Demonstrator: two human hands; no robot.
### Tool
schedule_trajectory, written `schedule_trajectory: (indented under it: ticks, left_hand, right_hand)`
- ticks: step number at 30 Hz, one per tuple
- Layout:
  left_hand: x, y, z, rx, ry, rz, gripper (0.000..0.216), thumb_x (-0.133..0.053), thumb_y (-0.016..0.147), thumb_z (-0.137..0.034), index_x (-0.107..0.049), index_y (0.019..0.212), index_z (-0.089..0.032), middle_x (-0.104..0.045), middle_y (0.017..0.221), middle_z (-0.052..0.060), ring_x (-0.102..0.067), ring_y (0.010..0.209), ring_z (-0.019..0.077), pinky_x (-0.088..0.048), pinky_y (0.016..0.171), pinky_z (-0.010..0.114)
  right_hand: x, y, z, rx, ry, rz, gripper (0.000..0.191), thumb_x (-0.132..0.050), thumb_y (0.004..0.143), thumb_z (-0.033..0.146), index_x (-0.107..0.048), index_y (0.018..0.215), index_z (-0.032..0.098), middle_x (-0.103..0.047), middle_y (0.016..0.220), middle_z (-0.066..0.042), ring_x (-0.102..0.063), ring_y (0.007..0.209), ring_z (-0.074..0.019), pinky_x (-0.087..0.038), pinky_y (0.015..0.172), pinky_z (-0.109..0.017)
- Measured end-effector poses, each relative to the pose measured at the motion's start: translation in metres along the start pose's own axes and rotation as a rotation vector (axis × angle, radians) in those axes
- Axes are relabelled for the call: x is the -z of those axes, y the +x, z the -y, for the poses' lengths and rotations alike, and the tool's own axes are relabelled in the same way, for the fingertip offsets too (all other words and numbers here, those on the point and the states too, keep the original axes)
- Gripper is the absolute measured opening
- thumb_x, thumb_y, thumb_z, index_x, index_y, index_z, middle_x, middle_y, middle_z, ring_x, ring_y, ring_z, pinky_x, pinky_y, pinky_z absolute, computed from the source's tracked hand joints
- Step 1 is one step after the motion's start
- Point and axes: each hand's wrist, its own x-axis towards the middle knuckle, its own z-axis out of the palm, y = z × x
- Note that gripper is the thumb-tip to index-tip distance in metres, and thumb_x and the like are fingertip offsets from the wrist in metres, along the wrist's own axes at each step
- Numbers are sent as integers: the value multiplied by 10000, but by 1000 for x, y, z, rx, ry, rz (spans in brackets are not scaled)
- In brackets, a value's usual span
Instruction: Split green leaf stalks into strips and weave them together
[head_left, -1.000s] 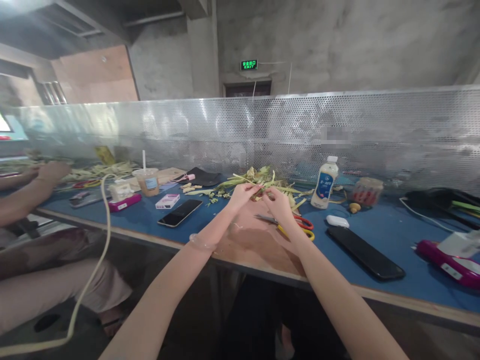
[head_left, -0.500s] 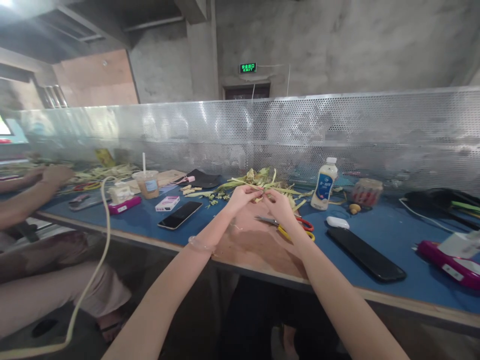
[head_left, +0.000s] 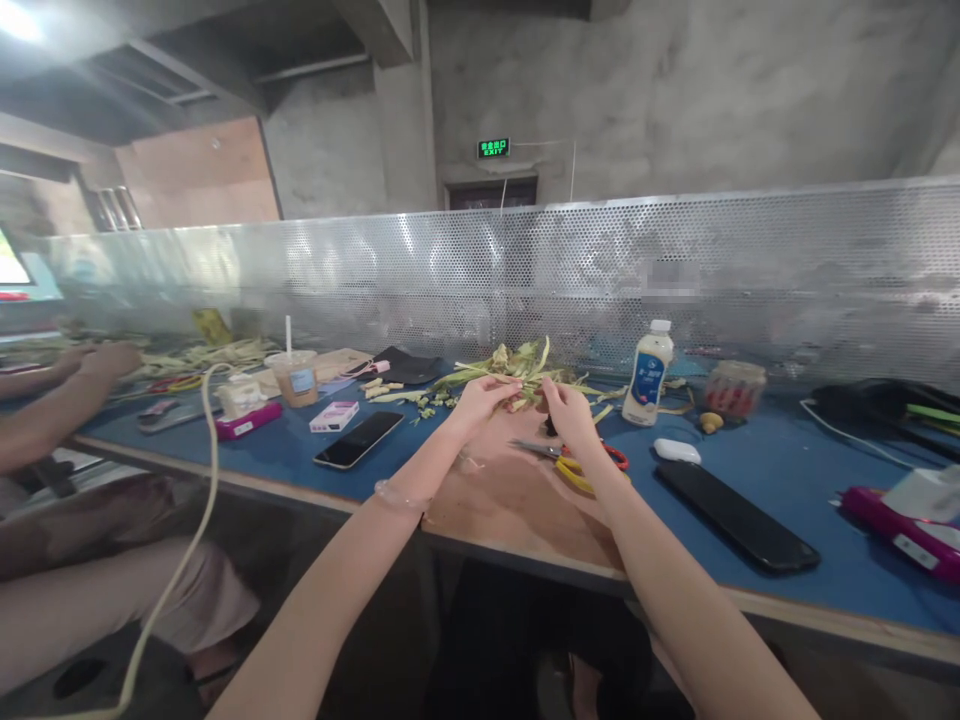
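Observation:
My left hand (head_left: pixel 484 400) is pinched closed over a pile of yellow-green plant strips and leaves (head_left: pixel 517 358). A thin pale strip seems to run at its fingertips, too fine to see well. My right hand (head_left: pixel 568 410) is also pinched, a little apart from the left; whatever its fingers hold is too small to make out. Under my hands lies a brown board (head_left: pixel 502 500). Scissors (head_left: pixel 581 470) with red and yellow handles rest on it, partly covered by my right forearm, blades pointing left.
To the left are a phone (head_left: pixel 360 440), a small box (head_left: pixel 334 416) and a drink cup (head_left: pixel 296 380). Right of me stand a bottle (head_left: pixel 648 375) and a jar (head_left: pixel 735 388), near a white case (head_left: pixel 677 451) and a black phone (head_left: pixel 735 513). A co-worker's hands (head_left: pixel 105 362) are at far left.
My hands have moved apart; the right went slightly right, and a gap now shows between the fingertips. The view has tilted a little. The scissors stay on the board.

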Motion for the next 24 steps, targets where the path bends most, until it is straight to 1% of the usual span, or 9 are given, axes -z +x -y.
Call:
schedule_trajectory:
  ticks: [3,4,6,8,11,15,17,21,24]
  left_hand:
    - [-2,-1,0,-4,-27,46,238,-676,617,-273,-654,793,-114,-633,727,47,-540,620,105,-410,602,242]
    - [-2,-1,0,-2,-31,72,236,-672,623,-270,-654,797,-113,-627,716,44,-538,619,102,-407,601,239]
    - [-2,-2,0,1,-32,120,237,-666,635,-269,-653,813,-113,-620,707,39,-538,620,100,-401,601,236]
    - [-2,-3,0,-3,-14,137,233,-661,645,-273,-652,816,-115,-619,718,38,-539,627,100,-400,606,234]
    - [-1,-3,1,0,24,149,232,-657,651,-278,-654,818,-117,-623,731,40,-545,636,103,-404,616,234]
    - [0,-2,3,3,73,189,252,-650,660,-283,-654,839,-106,-623,709,43,-545,622,104,-411,607,230]
    - [1,-1,5,1,110,188,255,-644,662,-289,-652,836,-103,-629,721,51,-553,639,114,-422,615,234]
    - [2,1,7,17,216,158,250,-648,652,-297,-647,808,-101,-647,765,72,-574,674,135,-442,639,250]
    - [3,1,9,32,257,141,266,-649,652,-308,-637,826,-107,-657,758,74,-579,651,134,-447,634,252]
  right_hand:
    - [-3,6,-5,-15,206,34,461,-428,750,537,-645,836,140,-658,788,-66,-572,706,-174,-417,643,-266]
    - [-4,7,-6,-24,235,23,462,-451,736,534,-639,882,138,-655,840,-73,-572,749,-176,-420,670,-271]
    - [-4,8,-7,-27,216,-43,459,-495,707,528,-635,908,139,-639,897,-82,-559,805,-181,-415,722,-288]
    - [-2,7,-6,4,174,-73,422,-525,688,517,-646,850,146,-629,881,-75,-547,812,-182,-405,746,-298]
    - [0,5,-4,54,210,9,342,-537,691,482,-636,729,156,-627,768,-46,-551,740,-171,-412,695,-283]
    - [0,2,0,40,291,57,271,-538,706,415,-609,756,159,-630,725,-40,-554,661,-164,-415,617,-275]
    - [-1,2,1,58,249,33,240,-527,720,391,-589,743,161,-619,710,-37,-543,648,-162,-409,613,-276]
    - [-1,0,3,134,69,-69,203,-503,743,352,-536,665,167,-566,670,-22,-509,637,-153,-389,616,-273]
    - [-3,0,4,210,-1,-72,199,-475,767,322,-518,644,171,-531,682,-19,-501,646,-149,-387,624,-272]
